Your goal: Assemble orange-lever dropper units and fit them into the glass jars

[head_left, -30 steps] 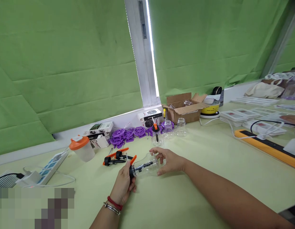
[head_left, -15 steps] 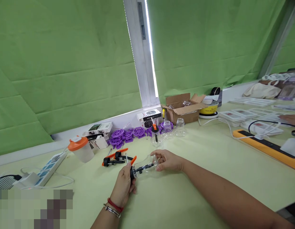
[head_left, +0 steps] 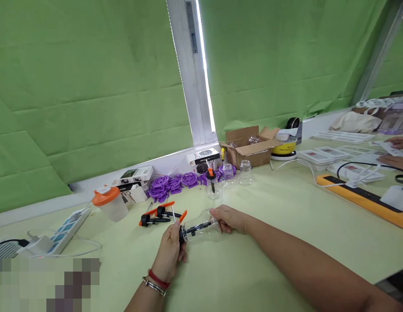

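Observation:
Low over the table, a clear bottle [head_left: 203,226] lies on its side between my hands, its wide base to the right. My left hand [head_left: 170,247] is closed round the black pump head [head_left: 181,234] at the bottle's neck; an orange lever [head_left: 183,216] and a thin metal rod stick up beside the thumb. A black tube runs inside the bottle. My right hand [head_left: 230,219] grips the base end, fingers curled round its edge. Left of the bottle, loose black pump heads [head_left: 154,220] with orange levers lie on the table.
Behind stand a bottle with a pump head [head_left: 213,186], clear bottles [head_left: 245,171], purple plastic wheels [head_left: 189,179] and an open cardboard box [head_left: 253,154]. An orange-lidded cup [head_left: 110,203] and power strip [head_left: 69,229] are left. Right are an orange-and-black bar [head_left: 364,197] and another person's hands [head_left: 396,162].
My right hand has shifted its grip on the bottle's base, fingers now curled lower. The bottle has barely moved. At far right, the other person's hands have come further into view with a white piece.

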The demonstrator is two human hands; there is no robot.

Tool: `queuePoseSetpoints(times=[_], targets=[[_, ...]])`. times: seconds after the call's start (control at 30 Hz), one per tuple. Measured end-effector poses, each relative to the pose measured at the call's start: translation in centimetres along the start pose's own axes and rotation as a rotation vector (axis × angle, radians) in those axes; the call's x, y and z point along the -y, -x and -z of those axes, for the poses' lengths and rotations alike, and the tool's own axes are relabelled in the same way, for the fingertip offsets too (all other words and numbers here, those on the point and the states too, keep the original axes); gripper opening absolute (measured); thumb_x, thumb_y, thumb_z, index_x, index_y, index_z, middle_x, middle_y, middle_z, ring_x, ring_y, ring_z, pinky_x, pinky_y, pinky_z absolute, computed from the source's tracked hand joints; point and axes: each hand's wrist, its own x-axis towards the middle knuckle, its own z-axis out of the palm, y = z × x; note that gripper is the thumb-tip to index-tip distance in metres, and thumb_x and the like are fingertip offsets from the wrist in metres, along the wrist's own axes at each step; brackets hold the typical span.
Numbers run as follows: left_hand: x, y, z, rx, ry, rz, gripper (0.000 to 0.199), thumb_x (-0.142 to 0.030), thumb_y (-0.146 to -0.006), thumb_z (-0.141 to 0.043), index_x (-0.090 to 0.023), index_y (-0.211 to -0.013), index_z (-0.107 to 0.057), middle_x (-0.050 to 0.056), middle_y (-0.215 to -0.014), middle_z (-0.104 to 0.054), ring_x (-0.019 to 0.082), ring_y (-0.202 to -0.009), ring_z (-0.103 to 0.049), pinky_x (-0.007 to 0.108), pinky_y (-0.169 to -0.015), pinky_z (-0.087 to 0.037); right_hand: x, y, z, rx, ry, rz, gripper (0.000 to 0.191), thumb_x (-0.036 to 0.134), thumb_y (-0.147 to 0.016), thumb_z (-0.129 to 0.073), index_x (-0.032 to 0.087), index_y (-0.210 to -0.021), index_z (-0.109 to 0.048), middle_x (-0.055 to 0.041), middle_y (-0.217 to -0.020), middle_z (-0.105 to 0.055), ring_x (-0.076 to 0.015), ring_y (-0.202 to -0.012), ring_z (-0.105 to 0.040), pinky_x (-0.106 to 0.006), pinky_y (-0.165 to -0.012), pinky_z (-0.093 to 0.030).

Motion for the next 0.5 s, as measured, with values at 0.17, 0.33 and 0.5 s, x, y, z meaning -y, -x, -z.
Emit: queuePoseSetpoints(times=[0.17, 0.33, 0.5], targets=[[0.1, -0.3, 0.2, 0.019, 0.029, -0.002, 0.044, -0.065, -0.078, -0.043, -0.022, -0.068, -0.045, -0.009, -0.042, -0.043, 0.005, -0.03, -0.024, 0.021, -0.033, -0.034, -0.1, 0.1, 0.5, 0.037, -0.035, 0.038, 0.069, 0.073, -0.08, -0.037, 0.009, -0.091, -0.063, -0.006, -0.068, -0.062, -0.0069, -0.045, -0.046, -0.018, -0.036, -0.026], [0.4, -0.6, 0.5, 0.002, 0.069, 0.013, 0.046, -0.066, -0.076, -0.045, -0.021, -0.07, -0.049, -0.009, -0.043, -0.044, 0.005, -0.03, -0.025, 0.022, -0.033, -0.034, 0.3, 0.8, 1.3, 0.099, -0.082, 0.303, 0.105, 0.041, -0.051, -0.086, 0.026, -0.139, -0.031, -0.0122, -0.131, -0.04, -0.0171, -0.1, -0.051, -0.023, -0.068, -0.047], [0.4, -0.7, 0.5, -0.004, 0.08, 0.018, 0.047, -0.066, -0.076, -0.046, -0.021, -0.068, -0.049, -0.008, -0.043, -0.044, 0.005, -0.03, -0.025, 0.022, -0.033, -0.035, 0.3, 0.8, 1.3, 0.044, -0.036, 0.35, 0.089, 0.024, -0.047, -0.087, 0.023, -0.126, -0.046, -0.0092, -0.123, -0.046, -0.0164, -0.096, -0.051, -0.025, -0.071, -0.046]])
